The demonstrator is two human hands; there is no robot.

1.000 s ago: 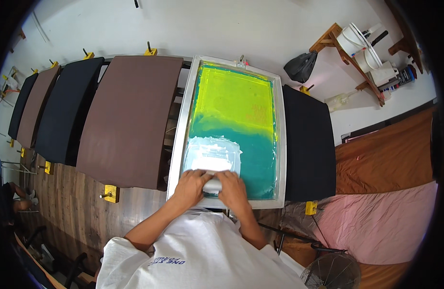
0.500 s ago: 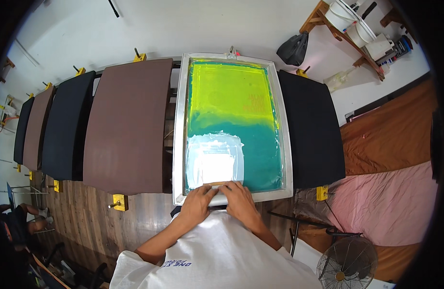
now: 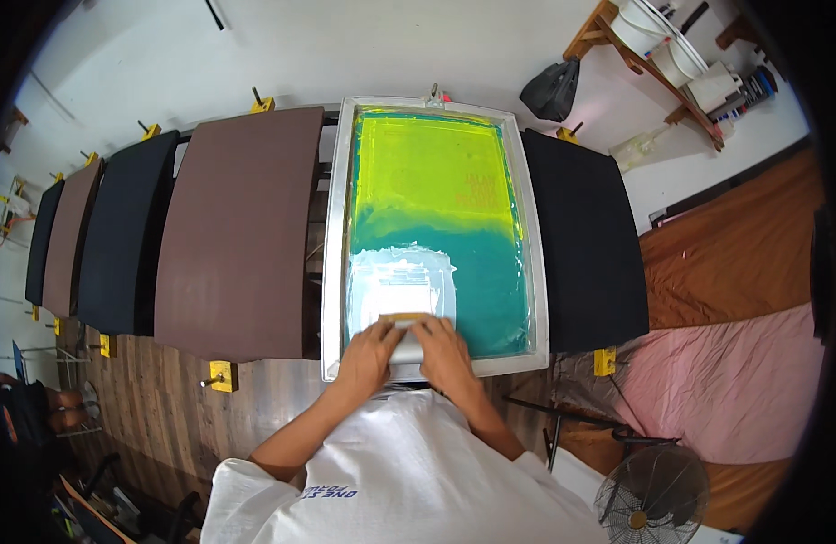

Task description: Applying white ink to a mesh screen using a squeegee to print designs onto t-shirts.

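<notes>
One squeegee (image 3: 407, 343) under two hands (image 3: 371, 354)

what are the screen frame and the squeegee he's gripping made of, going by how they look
Screen frame: likely aluminium, pale grey with a dull metallic sheen, around a taut yellow-green mesh that looks like fine fabric. Squeegee: mostly hidden under the left hand and right hand; the visible strip looks tan like wood, with a grey part beneath, perhaps metal or rubber.

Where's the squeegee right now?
Head view, low centre: the squeegee sits at the near end of the printing screen, gripped between the left hand and right hand.
</notes>
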